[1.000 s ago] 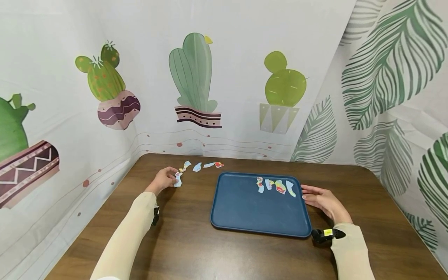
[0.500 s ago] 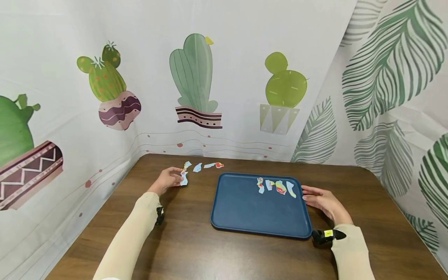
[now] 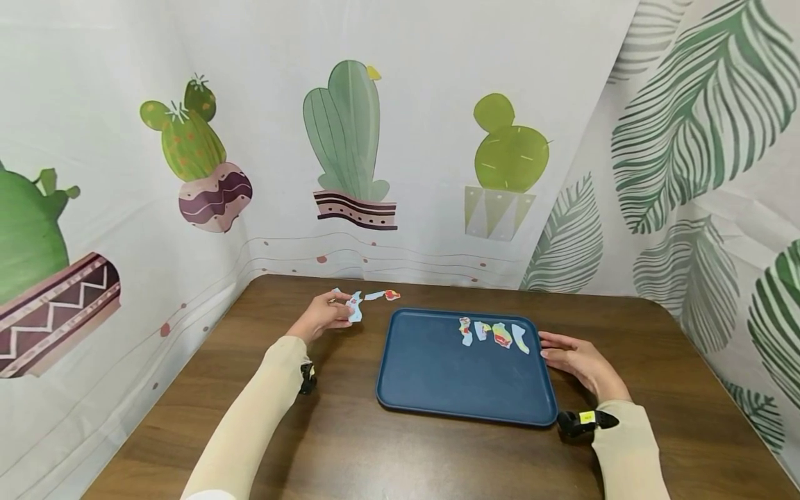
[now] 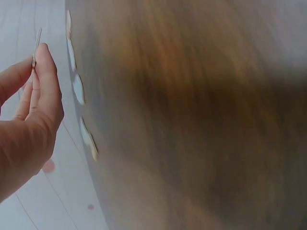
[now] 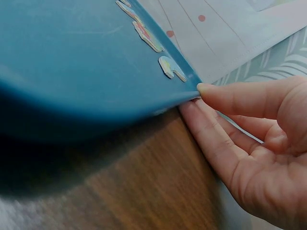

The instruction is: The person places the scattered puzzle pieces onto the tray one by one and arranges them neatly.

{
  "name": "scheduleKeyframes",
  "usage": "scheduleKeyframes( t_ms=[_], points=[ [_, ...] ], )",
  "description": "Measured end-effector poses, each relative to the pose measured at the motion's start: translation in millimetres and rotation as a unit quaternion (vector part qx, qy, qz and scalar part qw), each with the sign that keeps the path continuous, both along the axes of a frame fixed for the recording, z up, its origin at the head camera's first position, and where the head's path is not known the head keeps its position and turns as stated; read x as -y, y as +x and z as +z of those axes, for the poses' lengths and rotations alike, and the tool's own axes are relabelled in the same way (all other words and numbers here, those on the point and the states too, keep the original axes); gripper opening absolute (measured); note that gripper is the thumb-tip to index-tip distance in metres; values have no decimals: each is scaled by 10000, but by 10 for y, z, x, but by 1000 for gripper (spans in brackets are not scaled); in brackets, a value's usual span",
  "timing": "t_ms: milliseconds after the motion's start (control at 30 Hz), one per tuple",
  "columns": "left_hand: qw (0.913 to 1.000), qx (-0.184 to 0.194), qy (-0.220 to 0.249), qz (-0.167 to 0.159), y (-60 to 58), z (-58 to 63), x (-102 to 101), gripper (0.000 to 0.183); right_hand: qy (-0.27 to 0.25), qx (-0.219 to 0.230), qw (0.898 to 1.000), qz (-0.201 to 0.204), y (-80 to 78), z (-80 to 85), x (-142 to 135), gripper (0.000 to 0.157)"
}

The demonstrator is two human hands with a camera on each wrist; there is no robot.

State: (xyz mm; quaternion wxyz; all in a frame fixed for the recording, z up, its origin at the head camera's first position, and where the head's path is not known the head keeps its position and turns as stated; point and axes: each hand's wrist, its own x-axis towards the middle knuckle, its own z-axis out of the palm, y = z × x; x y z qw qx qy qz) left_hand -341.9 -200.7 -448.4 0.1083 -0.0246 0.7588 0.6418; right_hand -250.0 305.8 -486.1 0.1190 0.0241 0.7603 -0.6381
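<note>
My left hand point(image 3: 321, 316) pinches a thin, irregular puzzle piece point(image 3: 355, 308), pale blue with a little red, above the table's back left. In the left wrist view the held piece point(image 4: 37, 45) shows edge-on between thumb and fingers. My right hand point(image 3: 584, 364) holds the right rim of a blue tray point(image 3: 456, 389), thumb over the edge and fingers at its outer side, as the right wrist view shows. Near the tray's back right lie several flat pieces, among them a yellow-and-red piece point(image 3: 502, 335) and a curved pale piece point(image 3: 519, 338).
Further pieces lie along the back of the wooden table point(image 3: 350, 444): a pale strip point(image 3: 374, 296), a red-and-yellow piece point(image 3: 392, 295) and others partly hidden behind my left hand. A cloth with printed cacti point(image 3: 425, 160) hangs right behind the table's back edge.
My left hand has moved to the right and slightly back with the held puzzle piece, now in front of the back row. My right hand and the tray have stayed in place.
</note>
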Motion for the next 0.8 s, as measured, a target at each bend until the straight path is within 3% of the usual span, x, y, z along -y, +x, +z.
scheduleKeyframes(
  t_ms=[533,800],
  points=[
    [9983,148,462,-310,-30,186,-602,41,81,29,10000,8,17,12,0,64],
    [9966,84,657,-493,-47,202,-928,38,64,40,10000,-8,15,19,8,64]
  ],
)
